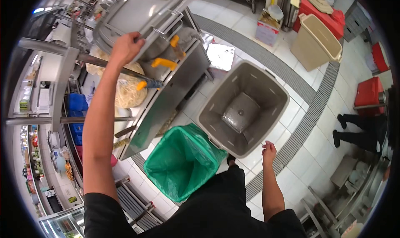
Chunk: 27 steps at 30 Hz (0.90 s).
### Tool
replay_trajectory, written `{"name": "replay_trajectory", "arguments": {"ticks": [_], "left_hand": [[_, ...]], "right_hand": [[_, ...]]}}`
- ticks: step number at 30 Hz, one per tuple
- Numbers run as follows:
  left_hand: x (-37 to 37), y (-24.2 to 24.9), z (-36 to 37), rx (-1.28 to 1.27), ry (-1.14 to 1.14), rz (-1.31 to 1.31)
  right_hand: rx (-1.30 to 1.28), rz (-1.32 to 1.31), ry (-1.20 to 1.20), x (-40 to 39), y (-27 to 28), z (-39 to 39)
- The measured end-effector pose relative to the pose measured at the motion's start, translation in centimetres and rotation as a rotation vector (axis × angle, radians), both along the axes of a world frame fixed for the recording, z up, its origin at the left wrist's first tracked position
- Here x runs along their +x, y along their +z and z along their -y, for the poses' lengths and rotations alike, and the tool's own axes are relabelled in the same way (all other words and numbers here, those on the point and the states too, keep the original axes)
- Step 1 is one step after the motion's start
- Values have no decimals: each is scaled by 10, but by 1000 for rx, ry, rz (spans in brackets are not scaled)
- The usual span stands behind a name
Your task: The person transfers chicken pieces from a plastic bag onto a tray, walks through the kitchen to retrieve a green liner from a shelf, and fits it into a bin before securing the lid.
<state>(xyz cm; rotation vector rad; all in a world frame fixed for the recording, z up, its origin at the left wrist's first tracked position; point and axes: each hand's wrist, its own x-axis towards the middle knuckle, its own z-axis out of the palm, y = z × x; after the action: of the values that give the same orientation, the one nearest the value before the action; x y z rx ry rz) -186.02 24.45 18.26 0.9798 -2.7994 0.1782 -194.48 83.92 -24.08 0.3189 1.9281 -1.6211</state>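
My left hand (128, 49) is at the lower edge of a large grey lid (135, 15), its fingers curled against the rim. The lid lies tilted over the steel counter, beside a wire rack and yellow-handled tools (164, 63). My right hand (268, 149) hangs in the air just below the right side of a big grey bin (266, 108), fingers loosely bent, with nothing visible in it. That bin stands open, and its inside shows only the bare bottom. Touching it on the left is a bin lined with a green bag (183, 163), also open at the top.
A beige bin (315, 44) stands at the upper right near a red cloth. A foil-covered box (221, 56) is behind the grey bin. At the right edge a person in black shoes (338, 133) stands near a red container (368, 92). Drain grating (291, 154) crosses the tiles.
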Motion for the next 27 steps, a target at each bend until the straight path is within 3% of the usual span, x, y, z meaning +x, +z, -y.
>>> {"name": "replay_trajectory", "arguments": {"ticks": [2,5,9,11,12,14,15,16,18,21,27], "left_hand": [[-6,11,-1,322,112,5],[-4,9,-1,120,29,-85],[-6,24,-20,-14,124,-108],[0,25,-23,-54,70,-34],[0,26,-25,-36,80,19],[4,23,-23,-29,58,36],[6,23,-23,-14,32,58],[6,25,-27,-4,48,83],[8,21,-25,-5,58,81],[12,19,-21,14,73,78],[20,33,-14,-15,-67,41]], "right_hand": [[-43,-13,24,-6,9,16],[-143,-26,47,-7,22,79],[-465,-19,215,-37,131,239],[-543,-236,358,-61,170,328],[-539,-183,341,-69,220,362],[-613,-508,159,-91,254,441],[-605,-419,167,-101,294,458],[-566,-455,95,-117,293,498],[-742,-83,217,-138,305,539],[-908,156,330,-144,320,557],[-988,214,323,-141,319,560]]}}
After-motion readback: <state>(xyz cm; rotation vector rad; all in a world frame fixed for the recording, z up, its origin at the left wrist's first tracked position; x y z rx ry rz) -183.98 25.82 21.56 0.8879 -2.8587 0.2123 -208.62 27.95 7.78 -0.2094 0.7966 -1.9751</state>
